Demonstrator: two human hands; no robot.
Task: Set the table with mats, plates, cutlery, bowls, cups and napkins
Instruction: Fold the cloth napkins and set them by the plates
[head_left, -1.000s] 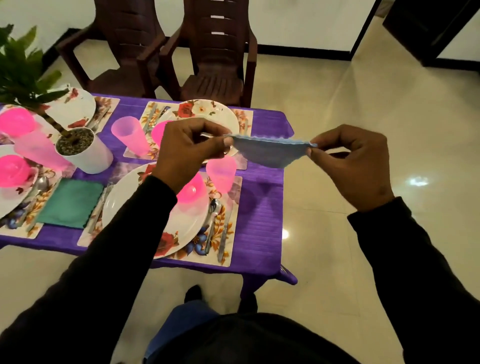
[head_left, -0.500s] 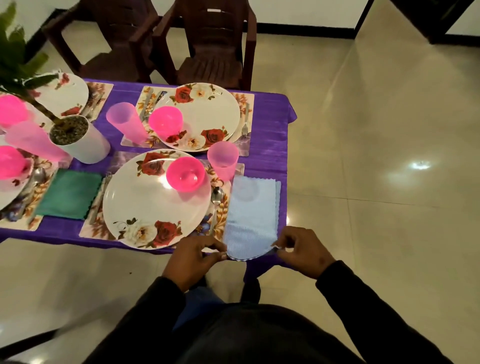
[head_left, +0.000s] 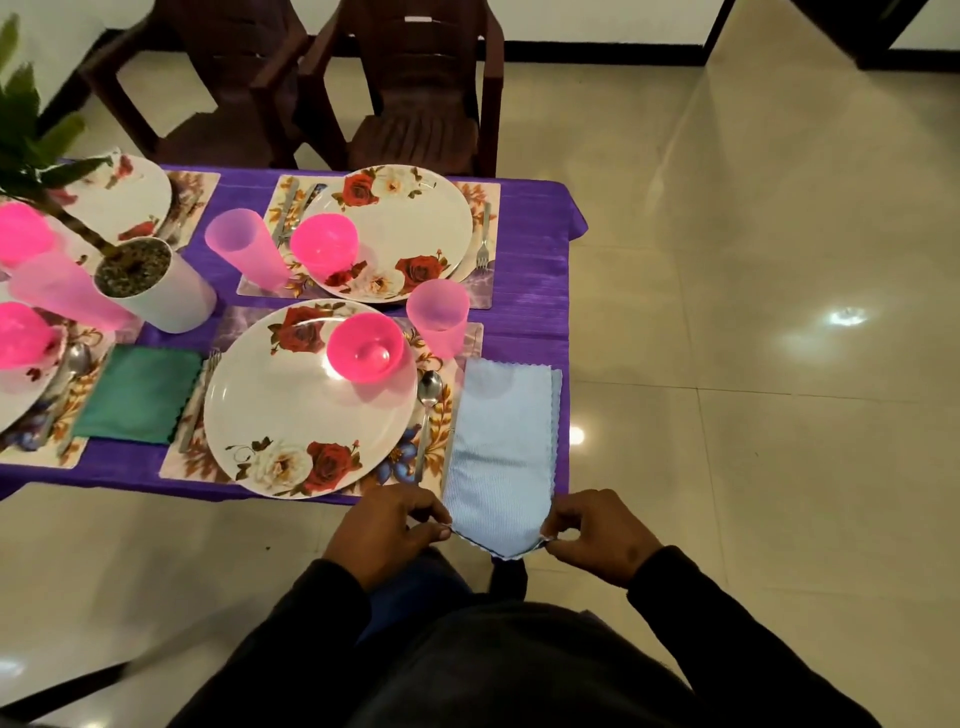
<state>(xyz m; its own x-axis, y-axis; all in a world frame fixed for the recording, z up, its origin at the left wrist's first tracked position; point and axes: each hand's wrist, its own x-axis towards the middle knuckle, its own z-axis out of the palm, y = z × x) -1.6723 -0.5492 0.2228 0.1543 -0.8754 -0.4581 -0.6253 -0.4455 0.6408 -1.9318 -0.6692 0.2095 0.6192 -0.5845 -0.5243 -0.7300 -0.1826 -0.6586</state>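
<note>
blue napkin (head_left: 503, 441) brought down from mid-air a second ago and laid flat on the purple tablecloth (head_left: 524, 322), just right of the near mat (head_left: 441, 415) and its spoon (head_left: 428, 400). far end on the cloth, near end hanging past the table edge. left hand (head_left: 387, 530) pinching the near left corner, right hand (head_left: 602, 535) pinching the near right corner, apart with the napkin's width between them. near edge sagging a little between the two pinches, so not let go yet. half a second back much the same spot, only slightly lower and straighter now. near plate (head_left: 306, 405) with pink bowl (head_left: 365, 349) on it, pink cup (head_left: 437, 319) just beyond the napkin's far end, apart from it. green napkin (head_left: 137, 392) already down at the next setting to the left. far plate (head_left: 389, 234) with bowl, cup and fork (head_left: 483, 234) but no napkin seen beside it. probably napkin step for this place nearly done: release or nudge forward so less overhang. likely risk of slipping off the edge if dropped as is. potted plant (head_left: 150, 283) and two chairs (head_left: 410, 93) beyond
</note>
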